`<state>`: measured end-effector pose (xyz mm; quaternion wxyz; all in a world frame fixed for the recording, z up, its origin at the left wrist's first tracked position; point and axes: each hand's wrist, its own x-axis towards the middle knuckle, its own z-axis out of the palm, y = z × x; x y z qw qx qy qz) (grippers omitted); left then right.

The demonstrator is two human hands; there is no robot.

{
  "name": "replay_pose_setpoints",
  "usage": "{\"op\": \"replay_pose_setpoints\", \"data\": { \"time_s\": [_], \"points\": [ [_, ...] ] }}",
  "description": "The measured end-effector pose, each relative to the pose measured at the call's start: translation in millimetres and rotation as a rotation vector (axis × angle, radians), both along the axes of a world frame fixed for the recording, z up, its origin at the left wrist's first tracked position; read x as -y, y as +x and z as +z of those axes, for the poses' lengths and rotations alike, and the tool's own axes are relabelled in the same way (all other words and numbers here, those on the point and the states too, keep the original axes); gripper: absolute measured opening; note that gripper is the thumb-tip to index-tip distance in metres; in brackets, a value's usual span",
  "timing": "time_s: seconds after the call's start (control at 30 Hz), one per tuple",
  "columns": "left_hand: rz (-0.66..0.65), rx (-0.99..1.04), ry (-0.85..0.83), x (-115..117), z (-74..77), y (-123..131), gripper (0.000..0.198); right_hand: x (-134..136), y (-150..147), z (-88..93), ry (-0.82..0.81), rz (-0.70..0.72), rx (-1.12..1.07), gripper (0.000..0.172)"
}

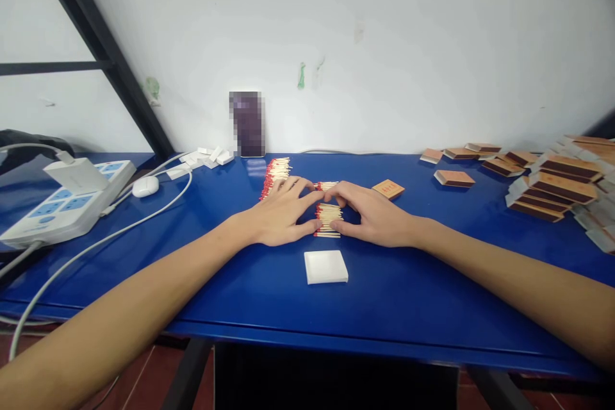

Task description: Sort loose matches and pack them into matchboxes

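A short row of red-headed matches (328,213) lies on the blue table between my hands. My left hand (283,214) is at the red heads, with its thumb and index finger touching that end of the row. At the plain ends, my right hand (372,213) has its thumb and curled index finger against the sticks. A few more matches (327,186) show just beyond the fingertips. Behind my left hand lies a longer pile of matches (277,174), partly covered by the fingers. Nearer to me rests a white matchbox tray (325,266), its long sides running left to right.
One matchbox cover (388,189) lies beyond my right hand. Several matchboxes (552,189) are heaped at the right. White trays (206,157) sit at the back left, near a pixelated upright object (248,125). A power strip (72,205), cable and earbud case (145,186) occupy the left.
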<state>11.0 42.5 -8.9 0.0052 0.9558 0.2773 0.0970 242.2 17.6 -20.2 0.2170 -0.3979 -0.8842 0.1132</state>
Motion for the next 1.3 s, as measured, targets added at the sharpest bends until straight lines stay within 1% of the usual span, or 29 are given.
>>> {"op": "replay_pose_setpoints", "data": {
  "time_s": [0.47,0.6,0.8,1.1,1.3],
  "points": [
    [0.011,0.012,-0.005,0.7,0.3,1.0,0.049,-0.6,2.7,-1.0,0.011,0.025,0.043,0.037],
    [-0.008,0.027,0.008,-0.1,-0.4,0.9,0.048,-0.3,2.7,-0.4,0.016,0.035,0.046,0.039],
    [-0.011,0.023,-0.001,0.0,0.2,0.4,0.050,0.3,1.3,-0.2,0.002,0.020,0.026,0.037],
    [0.002,0.007,-0.002,-0.8,-0.6,0.8,0.041,-0.9,2.1,-1.5,0.017,0.027,0.045,0.035],
    [-0.004,0.008,-0.007,-0.8,0.2,0.6,0.040,-0.5,1.9,-0.9,0.007,0.029,0.042,0.039]
  ]
}}
